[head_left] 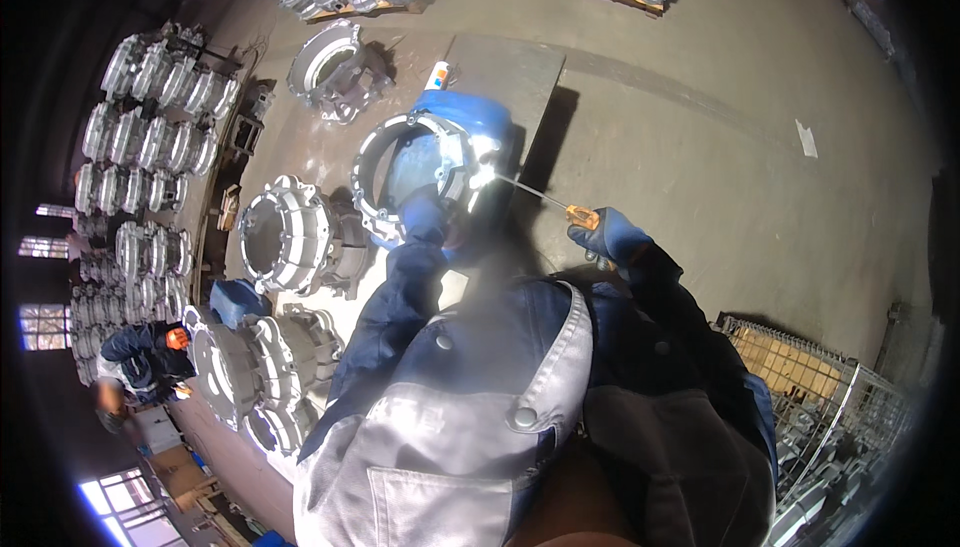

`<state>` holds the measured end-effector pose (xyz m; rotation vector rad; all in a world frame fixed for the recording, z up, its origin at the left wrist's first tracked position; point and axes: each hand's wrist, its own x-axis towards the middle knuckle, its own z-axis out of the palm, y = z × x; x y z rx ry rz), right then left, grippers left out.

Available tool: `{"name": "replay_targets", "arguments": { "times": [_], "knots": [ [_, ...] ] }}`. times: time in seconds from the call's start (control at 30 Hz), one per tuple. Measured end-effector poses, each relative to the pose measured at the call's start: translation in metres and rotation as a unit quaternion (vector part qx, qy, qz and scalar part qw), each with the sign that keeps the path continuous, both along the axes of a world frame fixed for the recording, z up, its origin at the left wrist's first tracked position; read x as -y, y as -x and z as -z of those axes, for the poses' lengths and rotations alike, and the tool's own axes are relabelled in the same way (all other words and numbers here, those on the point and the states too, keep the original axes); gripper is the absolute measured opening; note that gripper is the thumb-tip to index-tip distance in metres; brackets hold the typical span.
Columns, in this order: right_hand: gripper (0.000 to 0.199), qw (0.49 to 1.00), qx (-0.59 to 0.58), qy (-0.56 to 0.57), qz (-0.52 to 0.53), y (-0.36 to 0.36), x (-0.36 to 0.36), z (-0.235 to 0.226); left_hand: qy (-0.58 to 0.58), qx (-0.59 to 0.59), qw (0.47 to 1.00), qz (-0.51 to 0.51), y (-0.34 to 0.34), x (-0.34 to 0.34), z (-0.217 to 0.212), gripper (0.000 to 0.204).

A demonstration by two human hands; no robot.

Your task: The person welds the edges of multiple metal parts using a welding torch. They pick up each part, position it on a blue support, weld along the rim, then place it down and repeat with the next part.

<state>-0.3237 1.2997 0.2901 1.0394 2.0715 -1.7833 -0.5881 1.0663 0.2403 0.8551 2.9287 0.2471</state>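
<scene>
A ring-shaped silvery metal housing (368,162) rests on a blue support (462,107) at the table's far part. My left hand (425,217), in a blue glove, grips the near side of this housing; its fingers are partly hidden. Away to the right, my right hand (615,235), also gloved, is closed round the orange handle of a long thin tool that looks like a screwdriver (545,197). The shaft points left toward the housing's right side, where bright glare hides whether the tip touches it.
More housings stand on the table: one at the back (325,57), one to the left (285,237), several nearer (225,362). A white tube (437,77) lies behind the support. Stacked castings (150,117) line the left; a wire cage (800,367) stands right. A person (140,357) works at far left.
</scene>
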Motion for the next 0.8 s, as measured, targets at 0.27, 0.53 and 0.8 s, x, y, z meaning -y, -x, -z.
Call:
{"name": "replay_targets", "arguments": {
  "times": [0.27, 0.53, 0.8],
  "knots": [
    [0.038, 0.994, -0.036, 0.065, -0.079, -0.008, -0.018, -0.027, -0.025, -0.003, 1.0, -0.006, -0.004, -0.002, -0.002, 0.019],
    [0.041, 0.89, -0.013, -0.413, -0.193, 0.042, -0.003, -0.065, -0.01, -0.023, 0.999, -0.02, -0.007, -0.005, -0.01, 0.021],
    [0.048, 0.841, 0.043, -0.479, -0.248, 0.196, 0.032, -0.094, -0.218, -0.141, 0.963, -0.068, -0.026, 0.057, -0.015, 0.044]
  ]
}}
